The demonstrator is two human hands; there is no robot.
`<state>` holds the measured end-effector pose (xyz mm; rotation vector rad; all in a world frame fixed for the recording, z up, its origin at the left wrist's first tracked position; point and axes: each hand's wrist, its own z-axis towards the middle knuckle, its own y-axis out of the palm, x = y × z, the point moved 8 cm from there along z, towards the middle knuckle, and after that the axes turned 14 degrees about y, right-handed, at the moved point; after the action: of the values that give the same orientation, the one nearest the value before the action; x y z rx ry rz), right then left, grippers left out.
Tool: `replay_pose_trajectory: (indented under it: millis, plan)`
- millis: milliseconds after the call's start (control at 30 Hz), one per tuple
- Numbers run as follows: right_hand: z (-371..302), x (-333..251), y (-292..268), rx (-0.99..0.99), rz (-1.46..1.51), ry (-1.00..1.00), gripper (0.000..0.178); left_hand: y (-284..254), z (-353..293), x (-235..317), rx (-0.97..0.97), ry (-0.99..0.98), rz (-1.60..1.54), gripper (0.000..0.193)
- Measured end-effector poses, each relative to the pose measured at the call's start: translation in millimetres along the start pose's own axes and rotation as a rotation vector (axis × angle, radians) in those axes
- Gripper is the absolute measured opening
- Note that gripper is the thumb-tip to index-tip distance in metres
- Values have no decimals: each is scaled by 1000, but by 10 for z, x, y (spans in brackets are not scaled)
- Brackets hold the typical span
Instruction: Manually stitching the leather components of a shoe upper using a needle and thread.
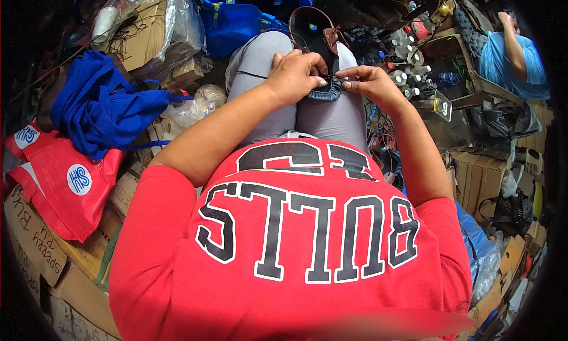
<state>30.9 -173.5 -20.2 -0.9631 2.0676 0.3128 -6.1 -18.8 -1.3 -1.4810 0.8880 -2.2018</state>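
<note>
One dark shoe [325,94] with brown trim lies across the grey trousers [331,121], near the knees. It could slip if the left hand [293,76] eased off, since the sloping lap seems its main support. Both elbows spread outward, forearms angling in. The left hand, knuckles up, grips the shoe's edge; the right hand [374,88] has thumb and forefinger nearly together beside it, holding what I cannot tell.
</note>
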Motion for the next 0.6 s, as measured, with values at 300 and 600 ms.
replay_pose_trajectory:
  millis: [300, 600]
  plan:
    - [50, -196, 64, 77, -248, -11, 9, 73, 99, 19, -156, -50, 23, 19]
    - [9, -168, -154, 45, -114, -76, 10, -198, -16, 102, -184, 131, 196, 10]
